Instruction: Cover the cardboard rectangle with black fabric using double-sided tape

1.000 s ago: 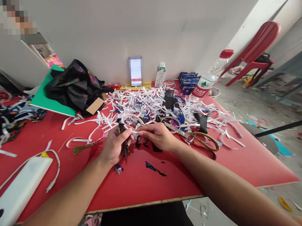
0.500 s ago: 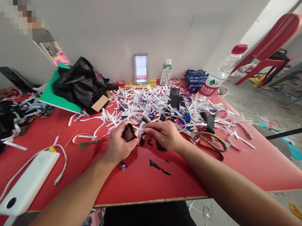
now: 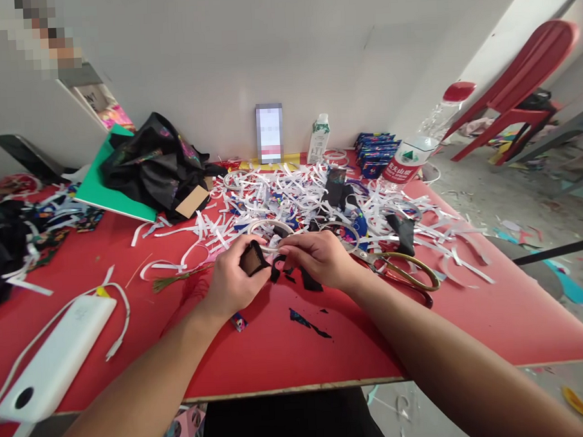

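My left hand (image 3: 233, 272) is closed around a small brown cardboard piece wrapped in black fabric (image 3: 253, 259), its brown face turned toward me. Close beside it, my right hand (image 3: 320, 259) pinches the end of a thin white strip (image 3: 271, 249) that runs toward the piece; the fingertips partly hide it. Just beyond the hands lie a pale ring-shaped roll (image 3: 272, 224) and many loose white strips (image 3: 224, 221). Black fabric scraps (image 3: 311, 281) lie under my right hand, and more scraps (image 3: 300, 319) are nearer to me. Scissors (image 3: 404, 271) with gold-coloured handles rest right of my right hand.
A white power bank (image 3: 60, 357) with a cable lies at left. Behind it are a green board (image 3: 101, 188) and heaped black fabric (image 3: 154, 166). A phone (image 3: 270, 132), a carton (image 3: 319, 139), stacked blue packets (image 3: 376, 153) and a bottle (image 3: 409, 158) stand along the back.
The hands stay close together; the wrapped piece has tilted slightly and shifted a little to the right. The whole view has moved slightly. Nothing has been let go.
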A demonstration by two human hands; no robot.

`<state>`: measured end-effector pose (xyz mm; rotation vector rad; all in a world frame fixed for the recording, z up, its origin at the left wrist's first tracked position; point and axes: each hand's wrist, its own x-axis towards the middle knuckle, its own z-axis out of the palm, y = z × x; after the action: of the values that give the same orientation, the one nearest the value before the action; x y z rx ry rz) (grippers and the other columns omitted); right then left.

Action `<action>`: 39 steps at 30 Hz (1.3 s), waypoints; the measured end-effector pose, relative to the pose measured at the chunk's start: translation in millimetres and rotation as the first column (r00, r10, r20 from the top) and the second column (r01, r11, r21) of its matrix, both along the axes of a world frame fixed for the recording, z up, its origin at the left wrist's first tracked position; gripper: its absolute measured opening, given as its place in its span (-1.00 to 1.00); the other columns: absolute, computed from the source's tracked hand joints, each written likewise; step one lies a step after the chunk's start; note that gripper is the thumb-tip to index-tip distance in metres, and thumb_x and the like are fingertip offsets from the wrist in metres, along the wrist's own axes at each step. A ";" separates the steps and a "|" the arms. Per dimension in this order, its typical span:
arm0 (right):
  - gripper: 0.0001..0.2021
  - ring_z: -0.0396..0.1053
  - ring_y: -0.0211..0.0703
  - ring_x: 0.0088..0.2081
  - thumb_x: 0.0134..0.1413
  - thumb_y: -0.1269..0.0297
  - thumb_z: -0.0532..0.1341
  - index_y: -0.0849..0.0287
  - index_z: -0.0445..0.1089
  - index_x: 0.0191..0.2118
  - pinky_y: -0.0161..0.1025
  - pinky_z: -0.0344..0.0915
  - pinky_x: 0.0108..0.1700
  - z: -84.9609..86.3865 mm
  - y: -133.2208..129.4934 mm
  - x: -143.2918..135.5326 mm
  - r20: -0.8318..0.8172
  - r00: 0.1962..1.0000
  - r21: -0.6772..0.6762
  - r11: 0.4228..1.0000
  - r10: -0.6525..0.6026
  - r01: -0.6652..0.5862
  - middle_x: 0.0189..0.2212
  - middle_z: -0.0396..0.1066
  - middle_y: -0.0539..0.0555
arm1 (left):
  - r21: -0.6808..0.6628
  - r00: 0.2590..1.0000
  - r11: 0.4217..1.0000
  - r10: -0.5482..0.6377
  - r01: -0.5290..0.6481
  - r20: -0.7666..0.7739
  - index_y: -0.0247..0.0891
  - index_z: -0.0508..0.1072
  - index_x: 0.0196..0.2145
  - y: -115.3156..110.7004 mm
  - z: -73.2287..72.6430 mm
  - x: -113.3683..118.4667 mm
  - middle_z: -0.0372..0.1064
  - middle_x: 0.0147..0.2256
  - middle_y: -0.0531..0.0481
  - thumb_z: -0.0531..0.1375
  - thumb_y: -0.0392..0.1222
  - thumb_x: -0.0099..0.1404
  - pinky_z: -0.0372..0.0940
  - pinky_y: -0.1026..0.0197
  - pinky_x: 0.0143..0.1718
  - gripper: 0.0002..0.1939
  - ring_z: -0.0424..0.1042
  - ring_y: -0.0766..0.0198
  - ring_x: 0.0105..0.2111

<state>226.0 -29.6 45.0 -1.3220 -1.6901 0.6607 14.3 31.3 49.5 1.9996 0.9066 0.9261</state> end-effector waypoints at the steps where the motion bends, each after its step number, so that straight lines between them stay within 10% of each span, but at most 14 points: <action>1: -0.67 0.55 -0.14 -0.43 0.46 0.05 0.19 0.08 0.66 -0.14 -0.26 0.36 -0.30 -0.2 0.4 0.5 0.028 1.000 0.017 1.000 0.005 -0.006 -0.43 0.65 0.04 | 0.016 1.000 1.000 0.011 -0.011 -0.016 -0.14 0.53 -0.17 -0.2 0.4 1.4 0.53 -0.39 0.07 0.36 -0.22 0.18 0.34 0.24 -0.32 -0.77 0.46 0.25 -0.44; 9: -0.72 0.55 -0.12 -0.41 0.44 0.12 0.19 0.06 0.65 -0.15 -0.25 0.33 -0.27 -1.0 1.9 2.0 0.092 0.996 0.078 0.997 0.002 -0.009 -0.43 0.65 0.03 | -0.024 0.999 1.000 0.013 -0.013 -0.029 -0.15 0.49 -0.27 4.0 1.3 1.5 0.44 -0.45 0.11 0.29 -0.29 0.09 0.30 0.23 -0.36 -0.80 0.40 0.24 -0.46; 20: -0.70 0.57 -0.11 -0.35 0.45 0.05 0.19 0.12 0.59 -0.14 -0.23 0.40 -0.25 -2.8 4.2 5.3 -0.167 0.965 -0.044 0.980 -0.201 0.196 -0.39 0.64 0.04 | -0.214 0.959 0.936 -0.262 0.281 0.113 -0.15 0.51 0.21 -4.2 1.9 -4.6 0.61 -0.15 -0.02 0.29 -0.38 0.22 0.34 0.28 -0.35 -0.41 0.43 0.34 -0.44; 26: -0.58 0.55 -0.03 0.01 0.48 0.31 0.08 0.08 0.43 0.32 -0.07 0.45 0.09 -3.8 3.1 4.7 -0.110 0.994 0.164 0.986 0.004 0.014 0.00 0.60 0.14 | -0.319 0.927 0.894 -0.217 0.314 0.305 -0.18 0.52 0.17 0.0 -1.8 -0.3 0.61 -0.20 -0.02 0.47 -0.07 0.25 0.20 0.32 -0.49 -0.44 0.24 0.43 -0.53; 30: -0.51 0.52 -0.02 0.00 0.30 0.47 0.21 0.03 0.43 0.30 -0.05 0.48 0.06 -5.9 2.5 0.1 -0.008 0.998 0.282 0.958 0.055 -0.051 0.03 0.55 0.16 | -0.388 0.881 0.833 -0.224 0.395 0.416 -0.14 0.54 0.15 1.7 -5.5 2.9 0.59 -0.20 0.00 0.49 -0.04 0.26 0.14 0.32 -0.51 -0.47 0.22 0.45 -0.53; 35: -0.48 0.53 -0.07 -0.03 0.29 0.37 0.32 0.00 0.37 0.33 -0.08 0.53 0.05 -11.1 4.3 -10.8 -0.313 0.949 0.209 0.977 0.019 0.050 0.01 0.50 0.13 | -0.464 0.850 0.746 -0.257 0.477 0.459 -0.15 0.55 0.16 0.2 -7.5 5.7 0.52 -0.30 0.04 0.59 0.08 0.09 0.04 0.30 -0.54 -0.28 0.19 0.46 -0.57; 39: -0.41 0.55 -0.08 -0.10 0.26 0.28 0.37 -0.05 0.31 0.37 -0.07 0.58 0.01 -11.8 9.0 -12.6 -0.535 0.841 0.120 0.978 -0.079 0.169 -0.05 0.47 0.09 | -0.458 0.796 0.725 -0.206 0.515 0.570 -0.21 0.58 0.10 -0.1 -5.9 7.2 0.53 -0.32 -0.04 0.37 0.57 0.08 0.02 0.24 -0.56 -0.10 0.09 0.44 -0.60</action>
<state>213.4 -20.5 33.2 -1.0026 -1.1687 0.7144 21.5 31.2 43.5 1.2390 0.3954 0.7292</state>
